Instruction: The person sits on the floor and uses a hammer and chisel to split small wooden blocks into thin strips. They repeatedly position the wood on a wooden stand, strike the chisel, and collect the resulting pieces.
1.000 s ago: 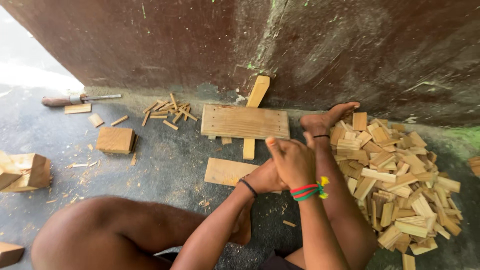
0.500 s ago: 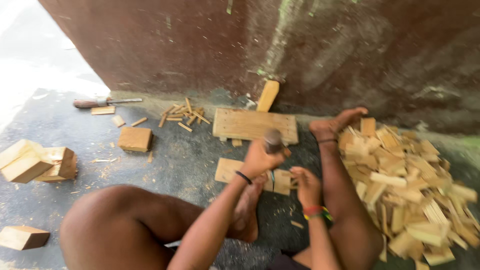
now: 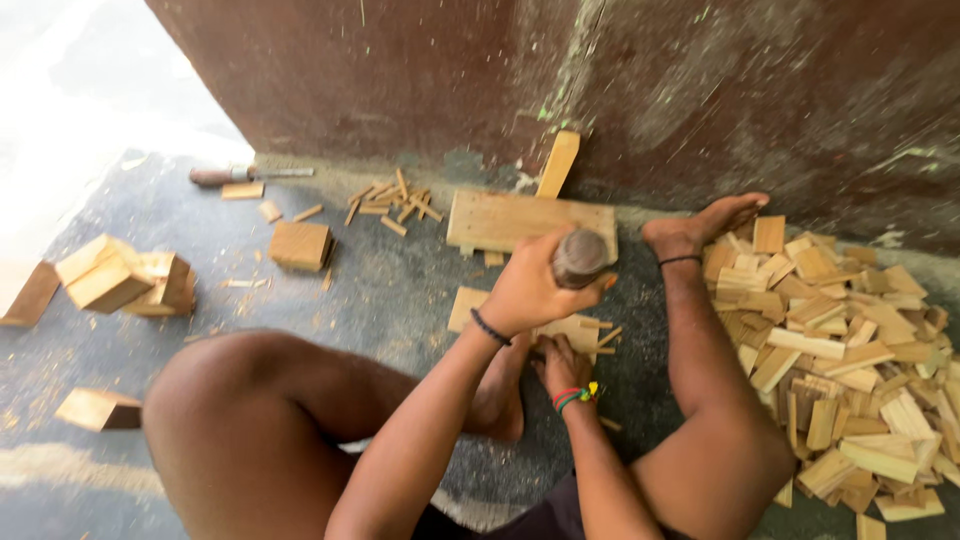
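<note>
From my head view, my left hand (image 3: 530, 290) is raised over the floor with its fingers closed around a round dark mallet head (image 3: 580, 256). My right hand (image 3: 562, 362) is low, pressed on a flat wooden piece (image 3: 560, 328) lying on the floor between my legs; whether those fingers pinch anything I cannot tell, since my left forearm partly covers them. Just beyond lies a wooden board (image 3: 530, 222) near the wall's foot, with a slat (image 3: 558, 163) leaning on the wall. To my right a heap of cut wood chips (image 3: 840, 340) crowds my leg, touching my foot (image 3: 700, 225). To the left there is open room, with a wooden block (image 3: 300, 244), stacked blocks (image 3: 125, 278) and a chisel (image 3: 245, 175) well apart. The surface is a dark concrete floor (image 3: 400, 290), dusty, under a stained brown wall (image 3: 450, 70). The heap is cut off at the right edge.
</note>
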